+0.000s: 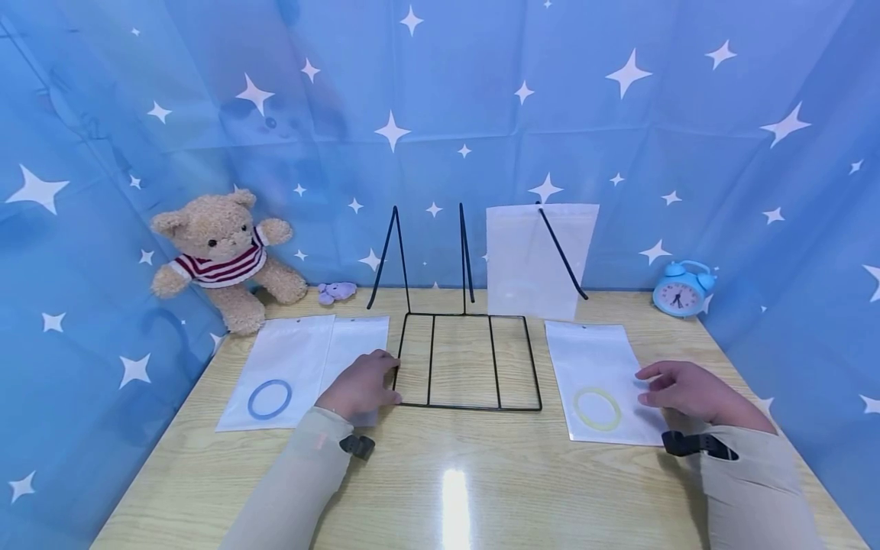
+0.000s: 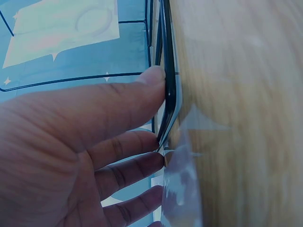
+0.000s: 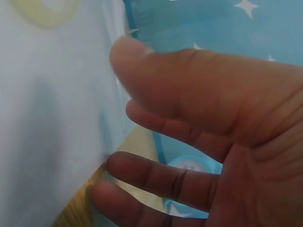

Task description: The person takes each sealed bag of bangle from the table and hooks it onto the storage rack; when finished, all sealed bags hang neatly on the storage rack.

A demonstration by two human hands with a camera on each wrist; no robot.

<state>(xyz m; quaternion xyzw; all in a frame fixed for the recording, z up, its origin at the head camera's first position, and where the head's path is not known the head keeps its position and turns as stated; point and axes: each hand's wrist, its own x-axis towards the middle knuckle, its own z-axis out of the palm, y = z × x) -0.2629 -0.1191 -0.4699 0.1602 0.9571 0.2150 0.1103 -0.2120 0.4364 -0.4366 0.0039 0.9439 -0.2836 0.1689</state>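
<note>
A black wire rack (image 1: 464, 409) with several upright prongs stands mid-table. At its left front corner, my left hand (image 1: 360, 386) touches the wire with thumb and fingertips. In the left wrist view, the thumb (image 2: 118, 106) lies against the black wire (image 2: 169, 90). My right hand (image 1: 687, 389) is at the right edge of a white zip pouch (image 1: 587, 355) marked with a yellow ring (image 1: 596, 409). The right wrist view shows its thumb and fingers apart beside the pouch (image 3: 42, 118). Another white pouch (image 1: 532, 260) hangs on the rack's right prong.
Two white pouches lie overlapped at left, the outer pouch (image 1: 296, 347) with a blue ring (image 1: 270, 399). Behind them are a teddy bear (image 1: 223, 256) and a small purple toy (image 1: 337, 292). A blue alarm clock (image 1: 681, 294) stands back right. Blue starry curtains (image 1: 440, 92) surround the table.
</note>
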